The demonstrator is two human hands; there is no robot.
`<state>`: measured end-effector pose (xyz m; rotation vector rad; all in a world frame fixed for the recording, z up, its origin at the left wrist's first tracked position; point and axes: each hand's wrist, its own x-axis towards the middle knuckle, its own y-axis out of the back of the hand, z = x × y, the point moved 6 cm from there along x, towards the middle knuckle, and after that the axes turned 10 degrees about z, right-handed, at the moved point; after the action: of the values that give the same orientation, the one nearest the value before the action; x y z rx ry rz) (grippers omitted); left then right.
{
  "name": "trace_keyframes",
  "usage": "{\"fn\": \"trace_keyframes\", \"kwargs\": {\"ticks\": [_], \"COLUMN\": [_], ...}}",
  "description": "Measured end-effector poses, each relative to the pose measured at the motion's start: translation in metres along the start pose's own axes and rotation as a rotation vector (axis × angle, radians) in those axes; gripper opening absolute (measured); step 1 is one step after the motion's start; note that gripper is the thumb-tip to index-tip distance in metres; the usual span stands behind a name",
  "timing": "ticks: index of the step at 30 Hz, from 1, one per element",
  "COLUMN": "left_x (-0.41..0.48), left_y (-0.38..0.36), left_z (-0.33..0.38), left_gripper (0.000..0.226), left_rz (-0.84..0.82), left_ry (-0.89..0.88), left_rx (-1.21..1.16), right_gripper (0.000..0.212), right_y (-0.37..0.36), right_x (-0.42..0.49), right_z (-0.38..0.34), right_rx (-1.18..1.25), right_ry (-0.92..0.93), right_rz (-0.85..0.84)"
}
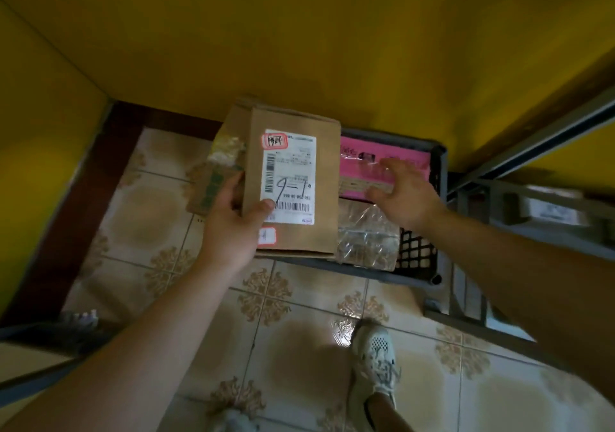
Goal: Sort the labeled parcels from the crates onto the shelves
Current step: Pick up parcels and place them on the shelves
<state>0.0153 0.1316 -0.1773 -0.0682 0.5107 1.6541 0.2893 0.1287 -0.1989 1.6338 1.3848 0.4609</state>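
My left hand (pixel 233 225) grips a brown cardboard parcel (pixel 299 231) by its lower left corner, thumb on its white shipping label (pixel 289 175), which bears a handwritten mark. The parcel is lifted over the left part of a dark plastic crate (pixel 429 261) on the floor. My right hand (pixel 404 192) hovers open, fingers spread, above a pink parcel (pixel 359 152) inside the crate. A parcel wrapped in clear plastic (pixel 366 235) lies in the crate's near part. Another brown box (pixel 213 178) with green print shows behind the held parcel.
A grey metal shelf frame (pixel 519 155) stands at the right, with a blurred labelled parcel (pixel 549 213) on a low shelf. Yellow walls close in behind and at the left. The floor is patterned tile (pixel 299 341). My foot in a white shoe (pixel 374 361) stands near the crate.
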Motion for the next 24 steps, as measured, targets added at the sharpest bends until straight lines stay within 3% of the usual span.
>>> {"fn": "trace_keyframes", "kwargs": {"ticks": [5, 9, 16, 24], "left_x": [0.017, 0.02, 0.03, 0.015], "left_y": [-0.015, -0.015, -0.008, 0.014], "left_z": [-0.001, -0.006, -0.013, 0.021], "left_gripper": [0.04, 0.041, 0.047, 0.038], "left_rz": [0.132, 0.173, 0.203, 0.206], "left_ry": [0.042, 0.086, 0.123, 0.125], "left_rx": [0.018, 0.046, 0.071, 0.038], "right_gripper": [0.101, 0.111, 0.104, 0.092], "right_y": [-0.008, -0.026, -0.021, 0.057], "right_x": [0.058, 0.082, 0.085, 0.037], "right_z": [0.019, 0.033, 0.03, -0.001], "right_rx": [-0.401, -0.568, -0.52, -0.208], "right_ry": [0.121, 0.135, 0.142, -0.03], "right_rz": [-0.113, -0.207, -0.092, 0.126]}}
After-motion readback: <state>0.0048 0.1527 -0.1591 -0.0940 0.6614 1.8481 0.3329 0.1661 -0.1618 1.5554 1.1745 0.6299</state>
